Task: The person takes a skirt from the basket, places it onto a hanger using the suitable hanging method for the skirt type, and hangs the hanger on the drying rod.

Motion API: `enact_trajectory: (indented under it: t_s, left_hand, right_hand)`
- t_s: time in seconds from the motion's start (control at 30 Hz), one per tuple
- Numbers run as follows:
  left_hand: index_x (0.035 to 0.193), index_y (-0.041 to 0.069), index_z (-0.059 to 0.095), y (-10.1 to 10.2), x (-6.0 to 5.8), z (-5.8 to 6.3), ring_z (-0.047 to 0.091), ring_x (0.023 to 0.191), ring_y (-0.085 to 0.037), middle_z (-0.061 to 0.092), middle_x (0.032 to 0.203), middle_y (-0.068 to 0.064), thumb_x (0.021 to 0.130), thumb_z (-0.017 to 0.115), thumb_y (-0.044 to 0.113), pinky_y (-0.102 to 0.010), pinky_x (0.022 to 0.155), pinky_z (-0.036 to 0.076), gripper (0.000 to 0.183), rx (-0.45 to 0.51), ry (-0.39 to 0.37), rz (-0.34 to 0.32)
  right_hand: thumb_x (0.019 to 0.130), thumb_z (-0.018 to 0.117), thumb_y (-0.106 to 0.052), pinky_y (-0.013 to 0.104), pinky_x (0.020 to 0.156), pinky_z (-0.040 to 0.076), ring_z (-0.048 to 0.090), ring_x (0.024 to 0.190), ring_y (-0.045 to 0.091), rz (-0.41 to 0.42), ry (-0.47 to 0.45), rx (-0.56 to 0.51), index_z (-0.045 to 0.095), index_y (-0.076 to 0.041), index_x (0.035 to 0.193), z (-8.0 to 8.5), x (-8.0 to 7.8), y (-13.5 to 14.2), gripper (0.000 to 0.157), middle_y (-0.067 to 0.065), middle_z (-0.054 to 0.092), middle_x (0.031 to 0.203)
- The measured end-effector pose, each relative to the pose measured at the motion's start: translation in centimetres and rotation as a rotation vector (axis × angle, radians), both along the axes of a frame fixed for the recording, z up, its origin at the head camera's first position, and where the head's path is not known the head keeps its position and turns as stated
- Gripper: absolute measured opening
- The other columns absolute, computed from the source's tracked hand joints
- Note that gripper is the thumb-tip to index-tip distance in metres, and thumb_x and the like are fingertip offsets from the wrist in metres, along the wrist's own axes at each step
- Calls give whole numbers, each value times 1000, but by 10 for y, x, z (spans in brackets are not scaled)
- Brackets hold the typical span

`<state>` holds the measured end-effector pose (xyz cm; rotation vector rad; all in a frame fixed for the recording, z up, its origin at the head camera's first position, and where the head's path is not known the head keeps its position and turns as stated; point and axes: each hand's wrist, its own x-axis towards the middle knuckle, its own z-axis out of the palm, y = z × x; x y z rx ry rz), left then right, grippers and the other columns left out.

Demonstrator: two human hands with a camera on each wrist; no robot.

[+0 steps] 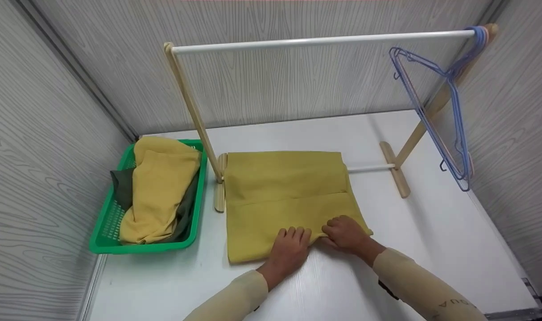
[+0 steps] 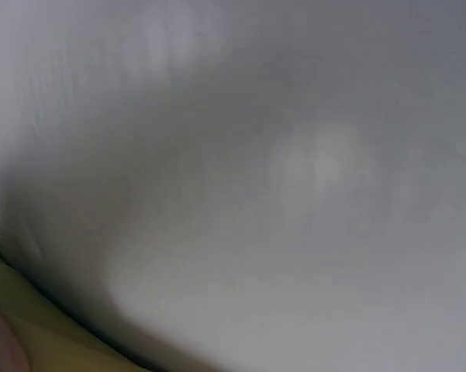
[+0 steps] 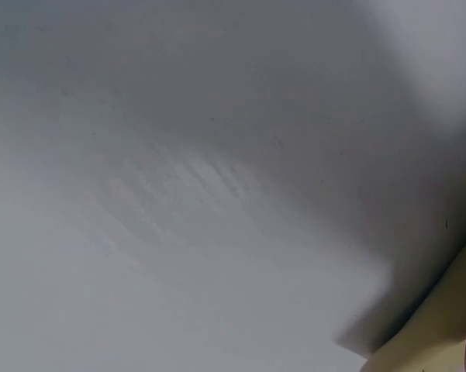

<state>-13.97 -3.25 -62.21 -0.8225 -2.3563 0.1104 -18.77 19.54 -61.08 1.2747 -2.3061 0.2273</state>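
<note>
A mustard-yellow folded cloth point(image 1: 288, 178) lies flat on the white table, with a crosswise seam or fold line over its middle. At its near edge my left hand point(image 1: 291, 252) holds the cloth, fingers on top and thumb hidden. To the right of it, my right hand point(image 1: 345, 234) grips the same edge with curled fingers. Between the two hands the edge is slightly bunched and raised. The left wrist view catches only a strip of the yellow cloth point(image 2: 54, 325) in the lower corner. A bit of the cloth point(image 3: 434, 325) also shows at the lower right of the right wrist view.
A green basket point(image 1: 152, 248) at the left holds a yellow garment point(image 1: 163, 191) and dark green cloth point(image 1: 123, 185). Behind the folded cloth stands a rack with a white rail point(image 1: 324, 41) and wooden legs point(image 1: 192, 107). Several blue hangers point(image 1: 458, 111) hang at its right end.
</note>
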Motion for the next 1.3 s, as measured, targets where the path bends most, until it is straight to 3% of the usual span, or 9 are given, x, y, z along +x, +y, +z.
enact_trajectory:
  t_s: [0.1, 0.27, 0.43, 0.5, 0.67, 0.8, 0.97, 1.1, 1.3]
  left_hand:
    - [102, 16, 57, 10, -5, 0, 55, 67, -17, 56, 83, 2, 93, 52, 24, -33, 62, 43, 13, 64, 84, 68]
    - [96, 16, 59, 19, -12, -1, 55, 66, -18, 57, 80, 1, 93, 48, 21, -36, 61, 43, 12, 142, 145, 90]
    - [93, 15, 58, 19, -18, 3, 56, 69, -20, 57, 81, 0, 98, 36, 15, -37, 64, 43, 22, 139, 93, 120]
    - [91, 15, 59, 19, -19, 7, 57, 70, -20, 58, 80, -1, 97, 38, 14, -37, 65, 44, 22, 139, 69, 116]
    - [90, 15, 62, 18, -21, 14, 59, 75, -21, 60, 84, -1, 88, 51, 16, -39, 69, 45, 10, 161, 1, 91]
    - [94, 14, 62, 16, -24, 16, 58, 79, -21, 60, 89, -2, 92, 50, 15, -39, 72, 46, 13, 156, -5, 91]
    - [92, 15, 62, 9, -29, 16, 58, 76, -20, 59, 87, -2, 99, 46, 11, -37, 71, 45, 18, 133, 74, 96]
    - [94, 14, 58, -5, -32, 17, 55, 76, -20, 55, 88, -2, 102, 37, 9, -36, 70, 43, 23, 94, 121, 42]
    - [99, 11, 52, -36, -34, 26, 50, 88, -24, 51, 100, -7, 101, 33, 8, -39, 77, 40, 20, 139, 130, -45]
  right_hand:
    - [105, 45, -39, 31, 48, 36, 41, 46, 14, -8, -14, -17, 46, -13, 61, 2, -1, -2, 51, -2, 42, 55]
    - [97, 61, -33, 29, 47, 34, 39, 45, 12, -44, -47, -17, 46, -13, 58, 7, -2, -3, 46, -2, 43, 52]
    - [106, 44, -37, 29, 46, 31, 39, 46, 13, -16, 57, -2, 47, -12, 60, 8, -7, -3, 52, -2, 43, 54]
    - [107, 40, -36, 30, 47, 31, 41, 48, 15, 4, 115, -3, 49, -11, 62, 7, -9, -3, 52, -1, 44, 56]
    - [92, 61, -24, 33, 50, 35, 44, 51, 18, 0, 180, -33, 51, -9, 67, 7, -12, -3, 31, 2, 47, 59]
    - [81, 70, -20, 34, 51, 37, 46, 52, 19, -24, 192, -37, 52, -9, 67, 8, -12, -3, 26, 2, 48, 59]
    - [89, 64, -22, 34, 51, 39, 46, 54, 19, -21, 251, 9, 54, -10, 69, 9, -14, 0, 26, 2, 49, 61]
    - [104, 47, -26, 35, 49, 36, 45, 53, 21, -17, 292, -32, 53, -9, 69, 8, -15, 5, 39, 3, 48, 62]
    - [108, 38, -34, 35, 50, 38, 48, 56, 22, -55, 218, -80, 54, -9, 70, 9, -14, 11, 49, 4, 51, 63]
